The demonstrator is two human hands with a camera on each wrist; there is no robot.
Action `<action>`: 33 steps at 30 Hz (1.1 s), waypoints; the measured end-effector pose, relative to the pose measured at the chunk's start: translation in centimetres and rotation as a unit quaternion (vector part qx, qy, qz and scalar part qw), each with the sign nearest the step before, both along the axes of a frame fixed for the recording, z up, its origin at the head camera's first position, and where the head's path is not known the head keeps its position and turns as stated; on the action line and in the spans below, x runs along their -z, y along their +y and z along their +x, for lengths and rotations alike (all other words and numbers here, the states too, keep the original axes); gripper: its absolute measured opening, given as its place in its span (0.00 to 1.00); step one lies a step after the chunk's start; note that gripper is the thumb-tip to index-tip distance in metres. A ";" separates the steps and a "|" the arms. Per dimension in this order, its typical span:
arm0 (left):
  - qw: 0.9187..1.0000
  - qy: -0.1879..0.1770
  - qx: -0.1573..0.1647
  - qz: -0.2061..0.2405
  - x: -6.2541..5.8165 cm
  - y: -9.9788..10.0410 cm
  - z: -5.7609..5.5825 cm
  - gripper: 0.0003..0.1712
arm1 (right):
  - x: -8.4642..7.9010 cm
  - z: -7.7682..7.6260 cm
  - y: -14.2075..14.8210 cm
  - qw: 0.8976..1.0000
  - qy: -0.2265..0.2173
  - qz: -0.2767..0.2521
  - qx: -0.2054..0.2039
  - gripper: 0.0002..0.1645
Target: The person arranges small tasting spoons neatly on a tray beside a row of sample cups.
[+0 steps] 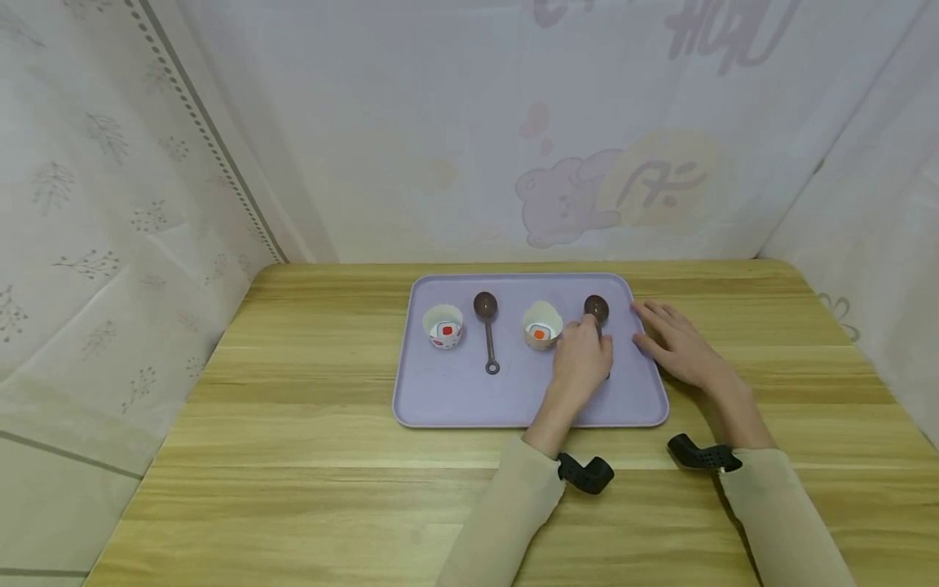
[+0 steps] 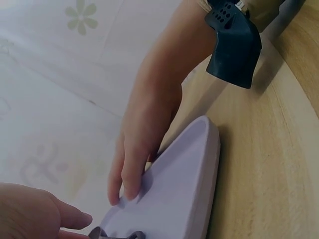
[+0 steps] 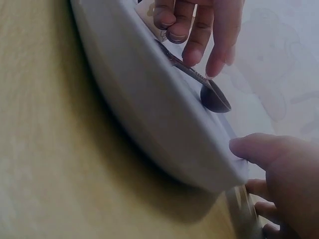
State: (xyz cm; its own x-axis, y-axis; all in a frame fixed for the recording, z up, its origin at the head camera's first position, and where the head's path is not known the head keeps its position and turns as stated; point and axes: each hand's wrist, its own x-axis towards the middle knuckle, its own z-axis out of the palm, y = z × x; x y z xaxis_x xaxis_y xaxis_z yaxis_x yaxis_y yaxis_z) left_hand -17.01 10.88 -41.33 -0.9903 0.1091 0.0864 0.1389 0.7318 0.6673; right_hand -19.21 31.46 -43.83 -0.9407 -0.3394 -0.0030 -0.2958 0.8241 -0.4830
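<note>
My left hand (image 1: 579, 359) reaches over the dark brown measuring spoon (image 1: 597, 307) on the right of the lilac tray (image 1: 455, 403). In the right wrist view its fingertips hang close over the spoon's handle (image 3: 187, 68), beside the round bowl. My right hand (image 1: 678, 342) rests at the tray's right rim, thumb on the edge and fingers loosely extended. A second brown spoon (image 1: 491, 334) lies between two small paper cups. The left cup (image 1: 443, 327) shows a red square motif inside, the right cup (image 1: 542, 326) an orange one.
The tray lies on a wood-grain table (image 1: 293, 456). Printed pale curtains (image 1: 411, 139) stand behind it and at both sides. Black camera mounts (image 1: 587, 474) sit on both wrists, over beige sleeves (image 1: 499, 522).
</note>
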 end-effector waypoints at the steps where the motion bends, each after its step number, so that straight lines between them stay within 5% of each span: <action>1: 1.000 0.001 0.001 -0.001 -0.1 0.0 0.0 0.17 | 0.0 0.0 0.0 1.000 0.000 0.000 -0.001 0.40; 33: 0.998 0.021 0.063 0.000 -4.0 -0.1 1.8 0.21 | -0.4 0.1 0.1 1.000 0.001 0.008 -0.019 0.39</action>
State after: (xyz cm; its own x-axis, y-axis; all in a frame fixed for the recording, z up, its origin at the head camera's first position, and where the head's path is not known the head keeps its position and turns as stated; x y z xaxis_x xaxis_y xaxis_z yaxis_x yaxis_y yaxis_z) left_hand -15.19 10.80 -37.36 -0.9641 0.2334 0.1268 0.2577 0.7065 0.6591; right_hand -19.08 31.53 -43.39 -0.9273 -0.3742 -0.0063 -0.3279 0.8205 -0.4682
